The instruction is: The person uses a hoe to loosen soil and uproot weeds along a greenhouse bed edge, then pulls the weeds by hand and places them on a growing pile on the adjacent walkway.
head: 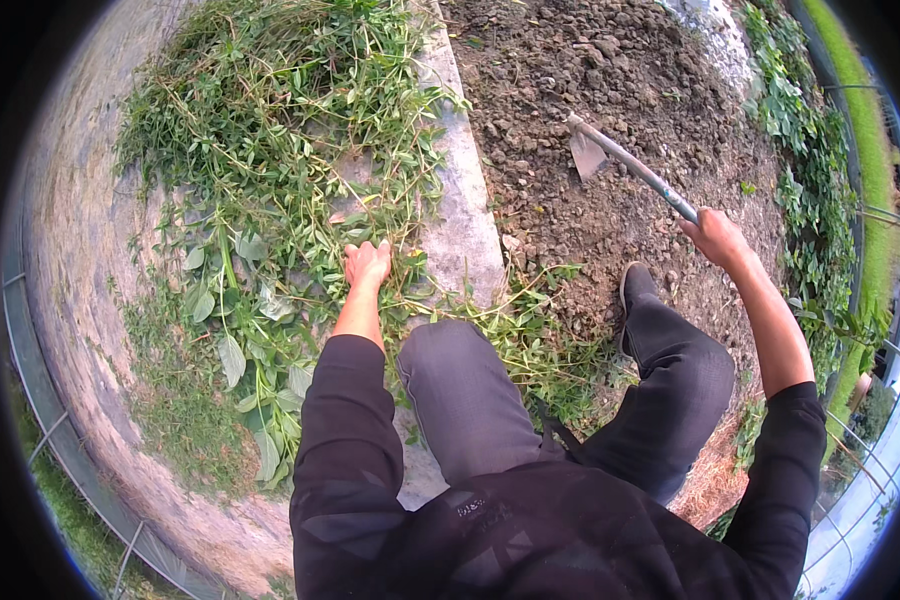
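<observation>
My right hand [715, 234] is closed around the handle of a garden hoe [634, 163]. The hoe's metal blade [587, 156] rests on or just above loose brown soil [540, 82]; which of the two I cannot tell. My left hand [367, 262] is at the near edge of a heap of pulled green weeds [270, 127], beside the concrete kerb. Its fingertips are partly lost among the stems, so I cannot tell whether it grips any. Broad-leaved stalks [232, 360] lie to the left of my left forearm.
A concrete kerb [465, 217] runs between the weeds and the soil. More cut vines [555, 337] lie between my legs. Leafy creepers [817, 187] and a wire fence [844, 442] stand on the right. Paved ground [82, 225] curves along the left.
</observation>
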A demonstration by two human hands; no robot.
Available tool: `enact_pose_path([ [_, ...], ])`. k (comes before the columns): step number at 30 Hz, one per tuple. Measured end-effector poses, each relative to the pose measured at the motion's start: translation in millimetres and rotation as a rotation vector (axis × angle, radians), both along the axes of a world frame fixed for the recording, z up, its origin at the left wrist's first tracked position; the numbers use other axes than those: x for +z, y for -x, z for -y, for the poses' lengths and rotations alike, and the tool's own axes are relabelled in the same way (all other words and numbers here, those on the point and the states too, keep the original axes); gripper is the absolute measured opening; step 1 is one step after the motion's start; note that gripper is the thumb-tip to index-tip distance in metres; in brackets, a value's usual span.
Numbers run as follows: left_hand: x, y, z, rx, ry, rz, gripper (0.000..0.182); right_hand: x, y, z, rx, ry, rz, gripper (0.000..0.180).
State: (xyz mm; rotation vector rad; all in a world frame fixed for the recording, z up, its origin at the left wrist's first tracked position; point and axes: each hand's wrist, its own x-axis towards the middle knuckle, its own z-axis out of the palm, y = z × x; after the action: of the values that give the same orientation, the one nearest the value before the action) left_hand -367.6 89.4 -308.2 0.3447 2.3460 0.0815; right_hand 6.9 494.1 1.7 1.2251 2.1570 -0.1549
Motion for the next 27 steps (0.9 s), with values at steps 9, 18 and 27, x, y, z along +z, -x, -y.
enact_pose_path([
  [9,-17.6,17.6,20.7,0.083,-0.130,0.125,0.061,-31.1,-42.3,-39.5,-0.084,0.169,-0.088,0.055],
  [18,87.2,-101.6,-52.6,0.277,-0.114,-0.675,0.046,-80.1,-96.3,-82.0,-0.167,0.364,-0.228,0.052],
  [27,44.1,-200.2,-157.7,0.385,-0.447,0.019,0.037,-97.1,-92.2,-129.9,0.093,0.423,-0.315,0.054],
])
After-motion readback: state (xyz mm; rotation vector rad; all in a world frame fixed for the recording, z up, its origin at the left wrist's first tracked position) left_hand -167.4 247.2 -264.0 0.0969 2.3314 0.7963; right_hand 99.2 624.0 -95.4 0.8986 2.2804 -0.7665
